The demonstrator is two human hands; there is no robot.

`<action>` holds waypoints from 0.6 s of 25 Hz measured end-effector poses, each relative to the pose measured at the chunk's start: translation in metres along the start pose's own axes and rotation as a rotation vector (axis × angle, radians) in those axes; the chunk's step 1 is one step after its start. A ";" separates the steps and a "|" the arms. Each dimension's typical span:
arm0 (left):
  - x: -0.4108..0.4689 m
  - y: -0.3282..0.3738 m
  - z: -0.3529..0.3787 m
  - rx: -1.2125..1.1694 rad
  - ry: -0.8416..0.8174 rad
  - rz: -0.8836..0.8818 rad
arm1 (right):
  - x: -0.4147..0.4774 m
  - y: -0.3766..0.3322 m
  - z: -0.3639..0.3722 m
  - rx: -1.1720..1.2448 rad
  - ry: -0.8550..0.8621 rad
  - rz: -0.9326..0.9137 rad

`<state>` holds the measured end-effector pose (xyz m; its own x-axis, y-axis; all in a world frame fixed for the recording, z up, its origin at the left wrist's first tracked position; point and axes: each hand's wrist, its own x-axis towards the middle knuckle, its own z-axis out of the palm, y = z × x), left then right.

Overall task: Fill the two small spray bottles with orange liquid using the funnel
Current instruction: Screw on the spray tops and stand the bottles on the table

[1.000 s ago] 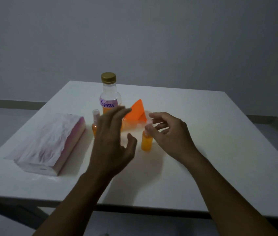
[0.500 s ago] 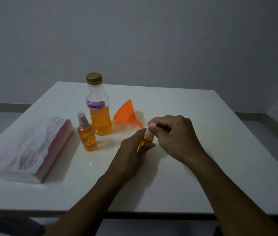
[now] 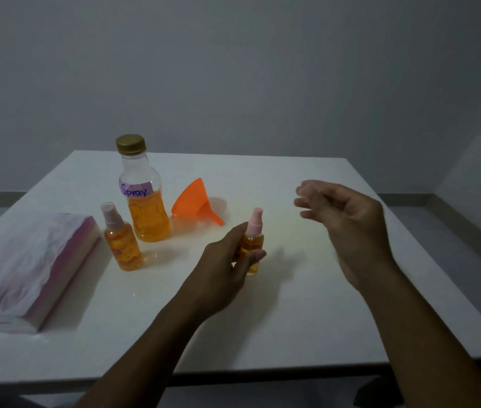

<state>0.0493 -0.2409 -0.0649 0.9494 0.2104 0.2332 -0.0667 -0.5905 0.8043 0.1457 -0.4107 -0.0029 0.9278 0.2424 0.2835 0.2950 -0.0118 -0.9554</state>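
My left hand (image 3: 227, 266) grips a small spray bottle (image 3: 252, 240) of orange liquid with a pink nozzle, upright at the table's middle. My right hand (image 3: 342, 219) hovers to the right of it, blurred, fingers loosely curled and holding nothing. A second small spray bottle (image 3: 121, 240), also orange with a pink nozzle under a clear cap, stands further left. Behind it is the large bottle (image 3: 143, 195) labelled "Spray", gold cap on, about half full of orange liquid. The orange funnel (image 3: 195, 203) lies on its side to the right of the large bottle.
A pink-and-white tissue pack (image 3: 27, 266) lies on the left of the white table (image 3: 307, 325). The table's front edge runs near my forearms. A grey wall stands behind.
My right hand has let go of the nozzle and lifted away to the right. My left hand still holds the small bottle, whose pink nozzle now shows.
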 end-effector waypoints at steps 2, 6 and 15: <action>0.000 0.004 0.000 -0.020 -0.001 -0.011 | -0.001 0.004 -0.023 0.034 0.056 0.041; 0.000 0.009 0.003 -0.056 -0.006 0.006 | -0.008 0.014 -0.042 -0.059 0.063 0.080; 0.002 0.017 0.011 -0.244 -0.047 0.064 | -0.008 0.017 -0.050 -0.104 0.042 0.055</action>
<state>0.0531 -0.2591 -0.0568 0.9537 0.1390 0.2667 -0.1936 -0.3951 0.8980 0.1545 -0.4615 -0.0176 0.9515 0.1976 0.2359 0.2631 -0.1250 -0.9566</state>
